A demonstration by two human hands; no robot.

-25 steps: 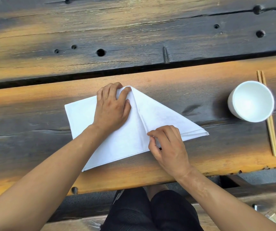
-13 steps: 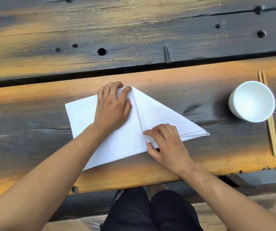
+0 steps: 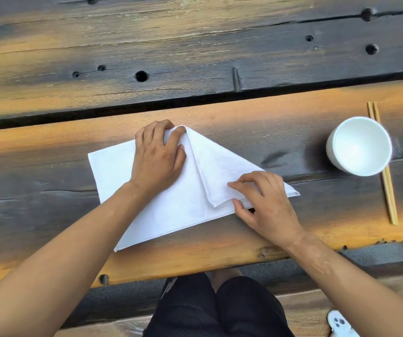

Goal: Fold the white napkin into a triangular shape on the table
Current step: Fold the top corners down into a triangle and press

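Table: a dark, weathered wooden plank table (image 3: 219, 45) with orange-toned patches is carrying everything; a long dark gap is running between its far and near planks; round holes are showing in the far plank
Napkin: a partly folded white cloth napkin (image 3: 190, 205) is lying flat on the near plank
Cup: a round white cup (image 3: 359, 145) is standing upright at the right, well apart from the napkin
Chopsticks: a pair of pale wooden chopsticks (image 3: 390, 190) is lying side by side, partly under the cup's right edge
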